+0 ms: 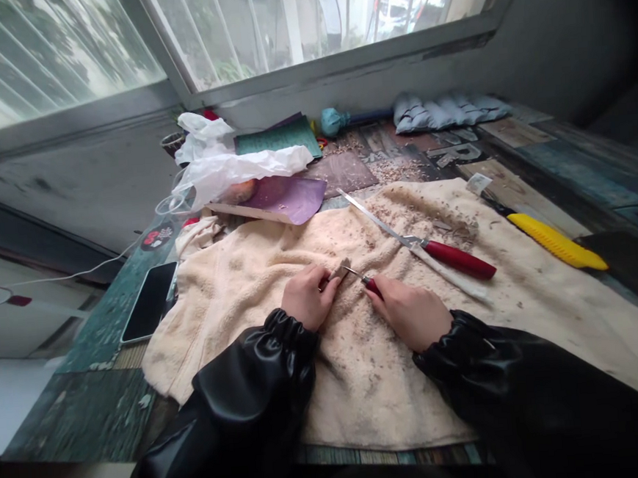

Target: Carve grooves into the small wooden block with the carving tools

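Note:
My left hand (306, 295) is closed around a small brownish piece of wood (341, 269), pinched between thumb and fingers. My right hand (410, 313) grips a small carving tool with a red handle (370, 284); its thin metal tip touches the piece. Both hands rest on a cream towel (277, 264) strewn with wood shavings. Black glossy sleeves cover both forearms.
A long red-handled knife (442, 253) lies on the towel just beyond my right hand. A yellow-handled tool (556, 244) lies at the right. A phone (150, 301) sits left of the towel. White plastic bags (225, 165), purple paper (288, 196), a green mat (278, 137) and a grey cushion (441, 110) line the windowsill side.

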A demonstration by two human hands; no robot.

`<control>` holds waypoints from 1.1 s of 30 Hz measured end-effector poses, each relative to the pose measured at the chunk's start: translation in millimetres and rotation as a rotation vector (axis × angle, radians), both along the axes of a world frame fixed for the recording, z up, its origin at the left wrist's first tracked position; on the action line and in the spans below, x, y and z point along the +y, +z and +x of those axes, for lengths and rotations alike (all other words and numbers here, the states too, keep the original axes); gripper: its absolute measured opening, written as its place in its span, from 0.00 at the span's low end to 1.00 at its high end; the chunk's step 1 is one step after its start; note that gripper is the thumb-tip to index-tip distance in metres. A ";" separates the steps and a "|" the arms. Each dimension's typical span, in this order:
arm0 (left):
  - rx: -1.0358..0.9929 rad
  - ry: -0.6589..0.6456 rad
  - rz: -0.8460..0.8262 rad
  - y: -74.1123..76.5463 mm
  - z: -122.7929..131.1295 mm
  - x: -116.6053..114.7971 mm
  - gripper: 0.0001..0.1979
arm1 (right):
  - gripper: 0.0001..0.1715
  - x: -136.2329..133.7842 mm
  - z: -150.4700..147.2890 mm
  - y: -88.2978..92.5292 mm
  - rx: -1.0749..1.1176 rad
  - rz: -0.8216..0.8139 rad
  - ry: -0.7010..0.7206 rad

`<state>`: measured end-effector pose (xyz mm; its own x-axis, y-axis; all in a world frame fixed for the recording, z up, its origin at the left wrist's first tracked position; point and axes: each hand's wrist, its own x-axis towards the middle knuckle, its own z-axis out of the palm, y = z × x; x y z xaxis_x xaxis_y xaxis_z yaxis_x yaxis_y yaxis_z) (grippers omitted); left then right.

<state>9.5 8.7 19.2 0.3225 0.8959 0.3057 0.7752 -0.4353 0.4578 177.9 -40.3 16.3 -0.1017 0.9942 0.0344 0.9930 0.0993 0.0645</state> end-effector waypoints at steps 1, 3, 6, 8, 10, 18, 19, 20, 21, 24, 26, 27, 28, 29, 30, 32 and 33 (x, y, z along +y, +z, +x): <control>0.000 0.000 -0.001 0.1 -0.1 0.2 0.10 | 0.17 0.5 0.5 1.8 0.001 -0.003 0.008; 0.001 0.002 -0.003 0.3 -0.1 0.6 0.09 | 0.16 2.2 0.2 6.7 0.002 -0.005 0.023; 0.002 0.007 -0.003 0.3 0.1 1.0 0.08 | 0.15 4.9 -1.9 14.8 -0.002 -0.007 0.044; 0.002 0.010 -0.004 0.3 0.2 0.9 0.08 | 0.14 6.1 -3.4 18.0 -0.012 -0.016 0.043; 0.002 0.009 -0.006 0.4 0.3 0.7 0.08 | 0.15 6.7 -5.0 18.6 -0.025 -0.034 0.023; 0.012 0.026 -0.007 0.0 0.1 0.6 0.08 | 0.17 10.1 -15.6 12.9 -0.041 -0.130 -0.103; 0.016 0.032 -0.005 -0.2 0.2 0.5 0.08 | 0.17 10.6 -16.2 13.1 -0.036 -0.142 -0.106; 0.020 0.036 -0.003 -0.5 0.3 0.2 0.08 | 0.17 11.1 -16.2 13.5 -0.030 -0.155 -0.108; 0.024 0.037 0.000 -0.7 0.6 -0.1 0.08 | 0.17 11.4 -15.8 14.0 -0.024 -0.168 -0.108; 0.036 0.031 0.009 -1.2 1.9 -1.6 0.07 | 0.17 11.3 -13.3 15.2 -0.009 -0.198 -0.112; 0.042 0.022 0.014 -1.1 2.4 -2.3 0.07 | 0.17 10.7 -12.2 15.8 -0.002 -0.212 -0.119; 0.043 0.019 0.016 -0.9 2.5 -2.4 0.07 | 0.17 10.5 -12.1 16.1 0.000 -0.217 -0.123; 0.043 0.017 0.017 -0.6 2.4 -2.4 0.07 | 0.17 10.4 -12.3 16.4 0.003 -0.220 -0.125; 0.043 0.016 0.019 -0.4 2.2 -2.3 0.08 | 0.17 10.3 -12.7 16.7 0.007 -0.224 -0.127; 0.043 0.016 0.020 -0.1 1.9 -2.1 0.08 | 0.17 10.4 -13.2 17.1 0.010 -0.226 -0.127; 0.044 0.019 0.022 0.3 1.2 -1.9 0.08 | 0.17 10.7 -14.0 17.7 0.019 -0.230 -0.123; 0.044 0.020 0.024 0.4 1.0 -1.9 0.08 | 0.17 10.9 -14.1 17.8 0.023 -0.229 -0.121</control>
<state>10.5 6.8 19.6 0.3186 0.8948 0.3126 0.8030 -0.4301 0.4125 163.8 -29.4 34.1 0.0165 0.9813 -0.1918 0.9994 -0.0107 0.0314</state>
